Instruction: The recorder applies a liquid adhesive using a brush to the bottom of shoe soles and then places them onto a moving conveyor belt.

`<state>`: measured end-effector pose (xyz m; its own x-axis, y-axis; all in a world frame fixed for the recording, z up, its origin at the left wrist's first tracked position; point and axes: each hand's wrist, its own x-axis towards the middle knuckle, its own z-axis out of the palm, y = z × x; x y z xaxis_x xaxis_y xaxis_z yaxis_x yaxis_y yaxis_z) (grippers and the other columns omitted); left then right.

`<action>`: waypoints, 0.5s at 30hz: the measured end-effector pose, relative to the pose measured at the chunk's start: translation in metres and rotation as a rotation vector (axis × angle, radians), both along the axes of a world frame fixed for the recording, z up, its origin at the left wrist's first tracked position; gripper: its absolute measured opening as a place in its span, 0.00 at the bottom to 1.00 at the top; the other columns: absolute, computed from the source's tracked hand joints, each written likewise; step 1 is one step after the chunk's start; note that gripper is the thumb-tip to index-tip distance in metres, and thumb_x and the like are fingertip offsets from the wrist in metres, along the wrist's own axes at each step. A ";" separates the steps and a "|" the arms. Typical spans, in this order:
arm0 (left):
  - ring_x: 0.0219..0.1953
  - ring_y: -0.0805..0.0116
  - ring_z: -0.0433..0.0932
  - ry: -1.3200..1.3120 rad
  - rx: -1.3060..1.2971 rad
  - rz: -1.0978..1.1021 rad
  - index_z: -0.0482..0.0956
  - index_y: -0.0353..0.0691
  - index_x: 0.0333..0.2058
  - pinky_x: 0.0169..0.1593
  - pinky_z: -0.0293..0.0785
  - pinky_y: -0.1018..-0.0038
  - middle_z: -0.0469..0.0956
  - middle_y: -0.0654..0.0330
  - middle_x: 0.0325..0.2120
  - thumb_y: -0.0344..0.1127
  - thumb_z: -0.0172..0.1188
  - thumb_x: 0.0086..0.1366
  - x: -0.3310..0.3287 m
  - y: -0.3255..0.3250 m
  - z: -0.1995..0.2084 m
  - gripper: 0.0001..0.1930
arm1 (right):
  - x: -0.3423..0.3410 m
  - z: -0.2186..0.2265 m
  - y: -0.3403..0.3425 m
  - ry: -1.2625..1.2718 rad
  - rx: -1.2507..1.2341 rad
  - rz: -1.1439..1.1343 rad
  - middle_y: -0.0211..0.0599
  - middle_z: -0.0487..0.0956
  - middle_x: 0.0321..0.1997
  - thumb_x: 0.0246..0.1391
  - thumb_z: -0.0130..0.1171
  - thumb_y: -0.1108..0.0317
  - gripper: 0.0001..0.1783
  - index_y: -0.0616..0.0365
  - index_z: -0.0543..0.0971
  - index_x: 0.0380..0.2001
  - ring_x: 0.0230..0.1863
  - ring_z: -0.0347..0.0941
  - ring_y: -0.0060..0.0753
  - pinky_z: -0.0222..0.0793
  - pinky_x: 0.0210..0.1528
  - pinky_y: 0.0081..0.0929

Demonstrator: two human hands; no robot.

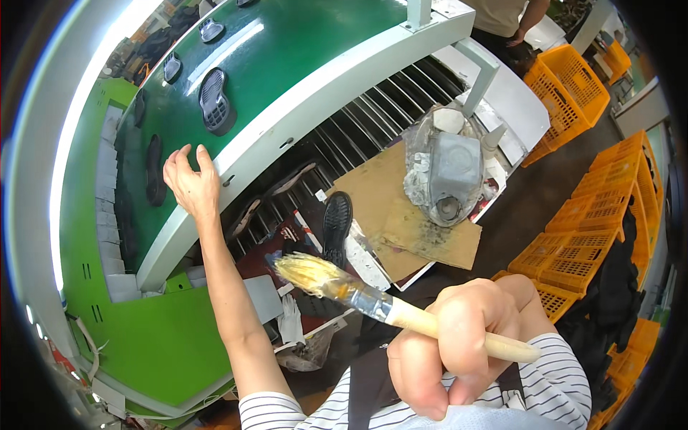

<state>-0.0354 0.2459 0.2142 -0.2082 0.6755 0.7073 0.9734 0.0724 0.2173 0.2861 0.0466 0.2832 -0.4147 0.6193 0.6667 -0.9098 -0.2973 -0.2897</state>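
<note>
My right hand (459,344) is closed round the wooden handle of a paintbrush (351,295). Its pale yellowish bristles are splayed and point left, in front of my chest. My left hand (190,180) reaches over the near rail of a green conveyor belt (287,43), thumb and fingers apart. Just left of its fingertips stands a black shoe sole (154,170) on its edge; whether they touch it I cannot tell. Farther up the belt lies a larger dark sole (215,100), with several smaller soles beyond. A black sole (337,223) rests below the belt beside cardboard.
A white rail (308,100) edges the belt. Under it runs a rack of metal bars (380,100). A grey plastic container (455,168) stands on the cardboard (423,240). Orange crates (566,93) are on the right, and a person (509,18) stands at the far end.
</note>
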 end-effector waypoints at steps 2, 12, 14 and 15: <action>0.56 0.55 0.64 -0.012 -0.004 0.008 0.78 0.39 0.41 0.56 0.63 0.62 0.71 0.54 0.47 0.46 0.55 0.60 0.001 0.001 -0.002 0.18 | 0.010 -0.003 0.003 -0.074 -0.002 0.094 0.60 0.74 0.38 0.53 0.54 0.82 0.11 0.59 0.65 0.36 0.40 0.71 0.46 0.67 0.40 0.39; 0.54 0.53 0.66 -0.013 0.042 -0.031 0.78 0.39 0.38 0.54 0.65 0.61 0.72 0.53 0.46 0.42 0.57 0.59 0.001 0.002 0.000 0.15 | -0.002 -0.037 -0.007 -0.004 -0.177 0.125 0.40 0.72 0.31 0.56 0.57 0.74 0.12 0.54 0.62 0.32 0.32 0.68 0.32 0.63 0.35 0.27; 0.54 0.53 0.66 -0.012 0.041 -0.022 0.78 0.39 0.38 0.54 0.65 0.61 0.72 0.53 0.45 0.42 0.57 0.59 -0.002 0.000 -0.003 0.14 | -0.002 -0.044 -0.009 0.000 -0.161 0.137 0.40 0.72 0.29 0.56 0.56 0.74 0.10 0.54 0.64 0.32 0.31 0.67 0.33 0.63 0.34 0.29; 0.54 0.53 0.66 -0.011 0.039 -0.018 0.78 0.39 0.38 0.54 0.65 0.61 0.72 0.54 0.45 0.42 0.57 0.59 -0.002 0.001 -0.002 0.14 | 0.000 -0.047 -0.008 0.006 -0.156 0.146 0.40 0.72 0.29 0.56 0.57 0.74 0.10 0.54 0.64 0.31 0.31 0.67 0.34 0.63 0.34 0.29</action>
